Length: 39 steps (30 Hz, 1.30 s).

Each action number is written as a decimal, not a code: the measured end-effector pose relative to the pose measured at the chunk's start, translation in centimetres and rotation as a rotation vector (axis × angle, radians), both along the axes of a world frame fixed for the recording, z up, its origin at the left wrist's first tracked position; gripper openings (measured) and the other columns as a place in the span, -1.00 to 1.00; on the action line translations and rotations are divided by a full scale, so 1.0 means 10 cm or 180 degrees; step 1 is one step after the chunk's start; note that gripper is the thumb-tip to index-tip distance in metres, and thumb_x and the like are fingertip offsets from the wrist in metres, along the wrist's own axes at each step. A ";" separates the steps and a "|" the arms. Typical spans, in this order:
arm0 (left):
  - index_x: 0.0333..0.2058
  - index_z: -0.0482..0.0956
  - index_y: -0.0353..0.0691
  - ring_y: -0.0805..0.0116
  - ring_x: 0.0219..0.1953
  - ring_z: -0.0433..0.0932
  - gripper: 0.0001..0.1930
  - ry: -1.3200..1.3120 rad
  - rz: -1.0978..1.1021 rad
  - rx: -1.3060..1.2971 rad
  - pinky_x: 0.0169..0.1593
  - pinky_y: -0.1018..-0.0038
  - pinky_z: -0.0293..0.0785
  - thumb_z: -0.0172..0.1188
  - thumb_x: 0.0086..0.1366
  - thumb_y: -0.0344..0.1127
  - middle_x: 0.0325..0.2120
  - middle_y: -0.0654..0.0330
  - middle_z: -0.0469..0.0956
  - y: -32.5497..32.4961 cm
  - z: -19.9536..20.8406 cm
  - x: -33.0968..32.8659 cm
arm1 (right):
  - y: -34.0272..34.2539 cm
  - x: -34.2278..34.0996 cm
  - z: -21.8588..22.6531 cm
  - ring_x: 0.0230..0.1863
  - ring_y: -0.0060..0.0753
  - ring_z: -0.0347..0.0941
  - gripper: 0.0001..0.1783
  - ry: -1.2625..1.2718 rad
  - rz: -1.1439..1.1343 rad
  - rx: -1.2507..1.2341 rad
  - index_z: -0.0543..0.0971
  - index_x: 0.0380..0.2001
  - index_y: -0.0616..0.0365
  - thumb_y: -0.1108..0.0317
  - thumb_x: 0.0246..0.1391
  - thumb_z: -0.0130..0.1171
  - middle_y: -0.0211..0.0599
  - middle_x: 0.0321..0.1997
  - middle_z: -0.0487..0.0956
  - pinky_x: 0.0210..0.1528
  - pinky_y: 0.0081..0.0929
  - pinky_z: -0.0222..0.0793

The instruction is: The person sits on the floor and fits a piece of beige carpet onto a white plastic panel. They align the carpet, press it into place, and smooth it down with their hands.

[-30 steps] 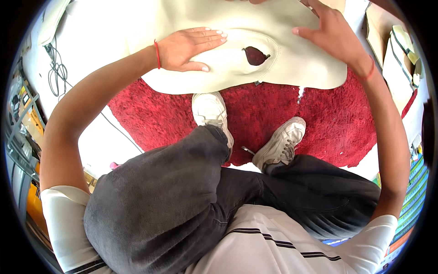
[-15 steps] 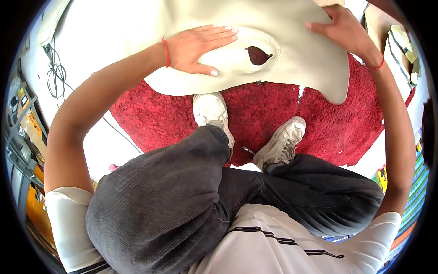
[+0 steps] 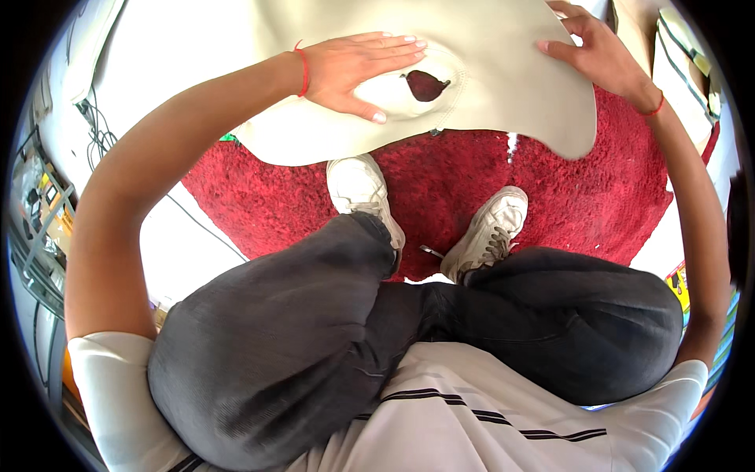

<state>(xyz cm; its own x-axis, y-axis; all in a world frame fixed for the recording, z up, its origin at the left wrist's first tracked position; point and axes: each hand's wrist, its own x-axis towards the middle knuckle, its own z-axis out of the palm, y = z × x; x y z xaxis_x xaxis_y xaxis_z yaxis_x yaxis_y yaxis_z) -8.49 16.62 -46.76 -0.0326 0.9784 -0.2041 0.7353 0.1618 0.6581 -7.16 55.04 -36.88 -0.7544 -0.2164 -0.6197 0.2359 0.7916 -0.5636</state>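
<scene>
A cream leather-like cover (image 3: 519,102) with a stitched oval panel and a dark hole in it lies across a red shaggy rug (image 3: 582,189). Flat on the cover, just left of the hole, rests my left hand (image 3: 350,75), its fingers stretched out and its thumb spread. At the cover's right edge is my right hand (image 3: 598,55), thumb on top and fingers bent round the edge, with the fingertips partly hidden. Through the hole the red rug shows. The far part of the cover runs out of view.
My two white shoes (image 3: 358,185) stand on the rug's near side. Black cables (image 3: 98,138) lie on the white floor at left, near a wire rack (image 3: 47,228) with packages. Cream pieces with dark trim (image 3: 684,79) stand at the far right.
The cover and its hole have shifted a little to the left. My left hand has slid right, nearer the hole, while my right hand stays at the cover's right edge.
</scene>
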 end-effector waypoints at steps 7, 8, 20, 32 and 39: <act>0.54 -0.10 -0.22 0.09 0.60 -0.14 0.09 -0.0135 -0.0293 -0.0210 0.59 0.08 -0.22 0.22 0.27 0.27 0.57 0.02 -0.10 0.33 0.07 -0.17 | 0.22 0.29 -0.27 -0.17 -0.33 0.70 -0.46 -0.0355 -0.0480 -0.0340 0.61 0.11 0.34 0.17 0.17 0.33 -0.11 -0.13 0.73 0.03 -0.38 0.57; 0.54 -0.10 -0.22 0.09 0.60 -0.14 0.09 -0.0224 -0.0256 -0.0161 0.59 0.08 -0.22 0.22 0.26 0.27 0.57 0.02 -0.10 0.36 0.04 -0.14 | 0.19 0.29 -0.25 -0.18 -0.30 0.70 -0.48 -0.0374 -0.0572 -0.0374 0.63 0.08 0.34 0.19 0.16 0.33 -0.10 -0.15 0.74 0.01 -0.37 0.58; 0.48 0.15 -0.26 0.08 0.55 0.07 -0.03 -0.0338 -0.0434 0.0422 0.57 0.11 -0.07 0.25 0.27 0.21 0.49 0.01 0.15 0.78 -0.08 -0.15 | 0.06 0.16 0.20 -0.26 -0.34 0.68 -0.64 -0.0420 -0.0792 -0.0402 0.73 -0.09 0.35 0.33 0.10 0.31 -0.13 -0.25 0.75 -0.10 -0.42 0.59; 0.42 0.27 -0.25 0.02 0.48 0.21 -0.11 -0.0471 0.0209 0.0099 0.52 0.12 0.13 0.36 0.24 0.08 0.44 0.01 0.26 0.62 0.14 0.05 | 0.14 0.23 -0.02 -0.38 -0.44 0.61 -0.74 -0.0394 -0.1134 -0.0490 0.76 -0.23 0.34 0.35 0.11 0.33 -0.24 -0.37 0.73 -0.24 -0.44 0.54; 0.41 0.29 -0.26 0.02 0.48 0.22 -0.21 -0.0297 0.0167 0.0022 0.51 0.16 0.14 0.21 0.37 0.12 0.42 0.06 0.31 0.76 0.17 0.16 | 0.38 0.44 -0.46 -0.40 -0.47 0.62 -0.67 -0.0131 -0.0701 -0.0686 0.72 -0.22 0.34 0.23 0.17 0.30 -0.23 -0.38 0.71 -0.24 -0.47 0.53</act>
<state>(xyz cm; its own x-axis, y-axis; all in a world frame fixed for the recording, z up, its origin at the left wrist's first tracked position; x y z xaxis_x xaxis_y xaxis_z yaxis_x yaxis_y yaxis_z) -6.91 24.19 -45.06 -0.0649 0.9772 -0.2019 0.6614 0.1937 0.7246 -2.77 58.80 -41.47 -0.7731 -0.1803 -0.6082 0.4145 0.5822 -0.6995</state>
